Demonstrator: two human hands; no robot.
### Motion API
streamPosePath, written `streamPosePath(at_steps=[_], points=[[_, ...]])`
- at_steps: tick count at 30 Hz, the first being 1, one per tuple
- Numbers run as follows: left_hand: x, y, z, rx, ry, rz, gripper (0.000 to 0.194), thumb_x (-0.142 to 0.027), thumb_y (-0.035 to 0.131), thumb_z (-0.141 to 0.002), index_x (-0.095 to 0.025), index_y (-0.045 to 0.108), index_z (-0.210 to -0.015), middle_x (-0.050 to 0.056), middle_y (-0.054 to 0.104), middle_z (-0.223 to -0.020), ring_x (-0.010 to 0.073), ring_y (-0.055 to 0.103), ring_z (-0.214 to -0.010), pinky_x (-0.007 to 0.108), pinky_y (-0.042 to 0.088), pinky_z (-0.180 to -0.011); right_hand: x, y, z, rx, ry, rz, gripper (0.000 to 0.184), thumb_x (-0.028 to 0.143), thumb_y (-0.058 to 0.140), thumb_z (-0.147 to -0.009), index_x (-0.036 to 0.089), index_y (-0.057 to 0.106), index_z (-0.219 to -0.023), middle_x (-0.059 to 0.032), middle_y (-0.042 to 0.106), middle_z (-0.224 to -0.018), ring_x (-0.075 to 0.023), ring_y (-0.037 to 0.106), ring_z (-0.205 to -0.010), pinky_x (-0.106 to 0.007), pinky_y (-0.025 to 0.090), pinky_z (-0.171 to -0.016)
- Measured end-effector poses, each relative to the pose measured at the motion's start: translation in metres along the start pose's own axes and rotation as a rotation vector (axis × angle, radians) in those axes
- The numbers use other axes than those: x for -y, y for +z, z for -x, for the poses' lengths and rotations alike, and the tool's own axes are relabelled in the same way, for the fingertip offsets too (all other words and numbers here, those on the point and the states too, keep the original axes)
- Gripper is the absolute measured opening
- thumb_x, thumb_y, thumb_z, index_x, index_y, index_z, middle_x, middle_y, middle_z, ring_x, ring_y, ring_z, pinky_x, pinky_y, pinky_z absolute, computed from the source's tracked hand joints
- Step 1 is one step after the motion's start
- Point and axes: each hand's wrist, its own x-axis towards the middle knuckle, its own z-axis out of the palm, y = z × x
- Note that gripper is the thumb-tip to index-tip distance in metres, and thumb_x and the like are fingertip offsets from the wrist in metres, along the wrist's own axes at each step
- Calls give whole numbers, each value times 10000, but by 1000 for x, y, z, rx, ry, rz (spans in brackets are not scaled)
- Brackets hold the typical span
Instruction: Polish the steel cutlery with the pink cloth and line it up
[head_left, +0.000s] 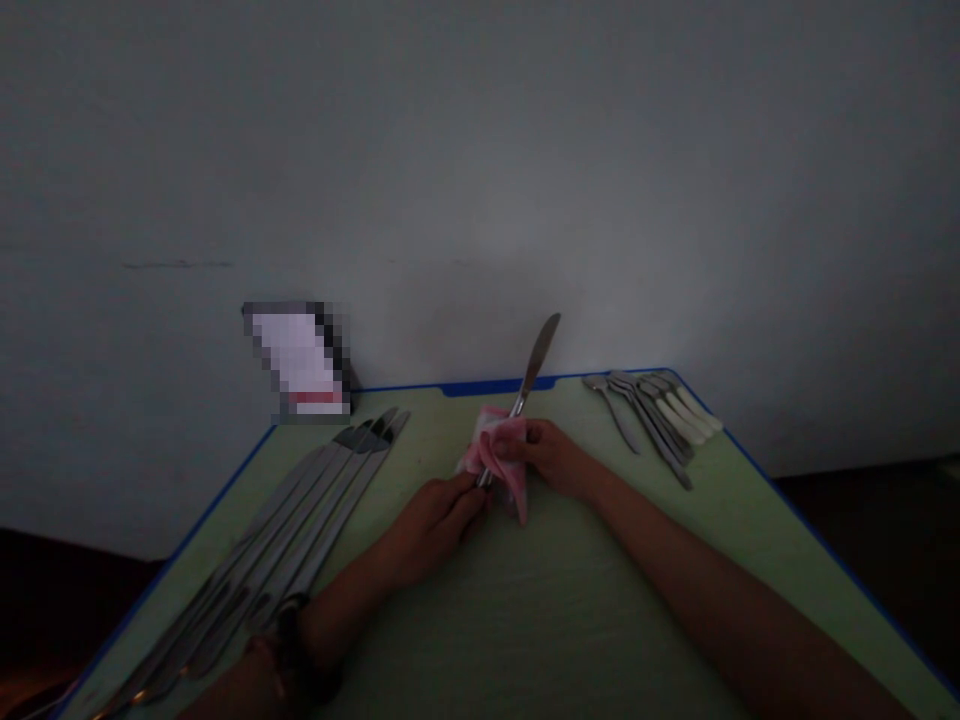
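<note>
In the middle of the head view, a table knife (541, 352) points up and to the right, its blade bare. My left hand (444, 510) is closed around the lower end of its handle. A pink and white cloth (510, 440) is wrapped about the handle's upper part. My right hand (551, 452) pinches that cloth against the knife from the right, thumb on top. The cloth's corner hangs down between the hands, and the part of the handle under it is hidden.
Several long knives (300, 520) lie side by side on the left of the green table (585, 610). To the right are a spoon (616, 415), several dark metal pieces of cutlery (656, 425) and white-handled cutlery (686, 412). A blurred upright device (300, 360) leans near the wall (480, 180).
</note>
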Motion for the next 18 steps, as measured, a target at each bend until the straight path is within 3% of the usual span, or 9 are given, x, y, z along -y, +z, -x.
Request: streamPosePath(at_steps=[18], points=[[0,0,0,-6,-6,-80,305,-360,352,-925,-183,490,-718,-33,526,-615,112,483,-564,222,374,-559,1,1,1,19,-34,-23,309,374,763,-652,142,702,-847,-17,673,-764,-121,574,-663,-262,445,-693]])
